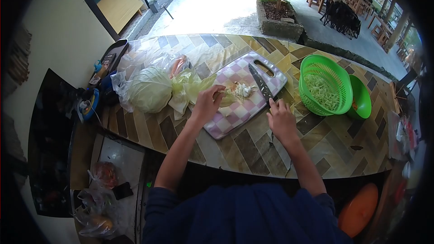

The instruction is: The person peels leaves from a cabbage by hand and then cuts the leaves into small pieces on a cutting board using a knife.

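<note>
My right hand (282,119) is closed around the handle of a kitchen knife (261,81), whose dark blade points away from me over the cutting board (235,119). Bits of pale food cling to the blade. The board is checked in purple and white and has a handle slot at its far end. My left hand (209,105) is over the board's left side, fingers curled at a pale cabbage piece (227,98); its fingertips are partly hidden. Chopped white pieces (244,91) lie between both hands. Left of the board are loose cabbage leaves (183,88) and a cabbage head (150,89).
A green colander (322,63) of shredded cabbage (321,91) stands right of the board, partly over a green bowl (360,97). Clear plastic bags (140,61) lie behind the cabbage. The tiled table (253,153) has a curved edge. An orange round object (358,210) is below right.
</note>
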Demonstrator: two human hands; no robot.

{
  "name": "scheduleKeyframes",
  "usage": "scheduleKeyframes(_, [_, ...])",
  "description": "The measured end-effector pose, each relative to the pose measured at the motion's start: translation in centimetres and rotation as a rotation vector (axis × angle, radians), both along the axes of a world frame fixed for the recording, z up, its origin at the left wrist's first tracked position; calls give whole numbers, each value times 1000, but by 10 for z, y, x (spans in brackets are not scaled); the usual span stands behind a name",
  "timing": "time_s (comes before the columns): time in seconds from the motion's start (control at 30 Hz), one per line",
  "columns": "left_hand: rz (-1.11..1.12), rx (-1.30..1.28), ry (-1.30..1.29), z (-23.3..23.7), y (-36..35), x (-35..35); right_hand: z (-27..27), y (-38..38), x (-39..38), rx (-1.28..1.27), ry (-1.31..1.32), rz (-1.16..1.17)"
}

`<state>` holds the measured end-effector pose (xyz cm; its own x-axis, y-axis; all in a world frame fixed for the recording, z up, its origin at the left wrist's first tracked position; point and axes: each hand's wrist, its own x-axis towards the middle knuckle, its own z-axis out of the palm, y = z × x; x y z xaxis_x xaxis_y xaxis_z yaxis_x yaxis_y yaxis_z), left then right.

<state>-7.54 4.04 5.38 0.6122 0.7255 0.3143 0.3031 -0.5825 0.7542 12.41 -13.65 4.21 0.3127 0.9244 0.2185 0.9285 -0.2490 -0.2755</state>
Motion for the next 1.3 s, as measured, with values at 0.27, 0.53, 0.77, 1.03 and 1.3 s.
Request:
scheduleKeyframes(0.27, [-231,-231,-1,12,-11,-3,12,26,-48,332,-40,493])
scheduleKeyframes(0.53, [-125,-119,53,-9,-10,-13,-23,24,-58,285,-5,546])
scheduleKeyframes(0.77, [-207,-92,108,-7,-16,-21,-37,18,-64,254,-51,485])
scheduleKeyframes(1.03, [-27,-279,19,-14,-13,-19,-35,11,-61,268,-25,479])
scheduleKeyframes(1.3, [60,103,-23,1,-30,-24,-33,16,-52,255,-7,550])
